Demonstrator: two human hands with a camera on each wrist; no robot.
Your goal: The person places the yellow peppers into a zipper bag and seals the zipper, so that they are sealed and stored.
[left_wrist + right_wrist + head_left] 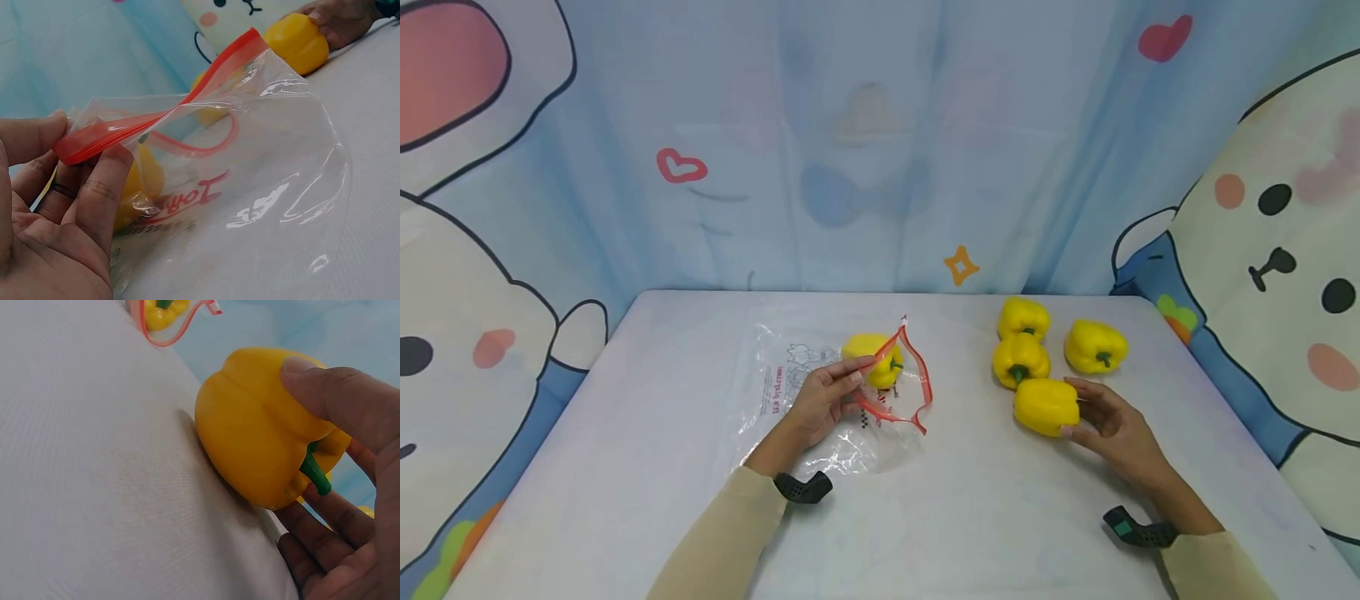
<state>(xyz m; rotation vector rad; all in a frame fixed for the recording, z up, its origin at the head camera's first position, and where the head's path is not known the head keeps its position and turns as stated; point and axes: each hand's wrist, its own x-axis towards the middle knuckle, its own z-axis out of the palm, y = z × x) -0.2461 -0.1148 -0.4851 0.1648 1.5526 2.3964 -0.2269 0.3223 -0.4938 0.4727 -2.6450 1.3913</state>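
At three o'clock from a clear bag (861,443), the right hand (1112,429) grasps a yellow pepper (1043,407) while the left hand (826,402) pinches the bag's red rim (219,67), another pepper (863,345) inside, and three loose peppers (1094,343) lie from the held one's eleven to two o'clock.

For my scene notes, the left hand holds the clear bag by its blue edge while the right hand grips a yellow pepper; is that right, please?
The edge is not blue but red, as the left wrist view shows. The left hand holds the clear bag by it, and the right hand grips a yellow pepper.
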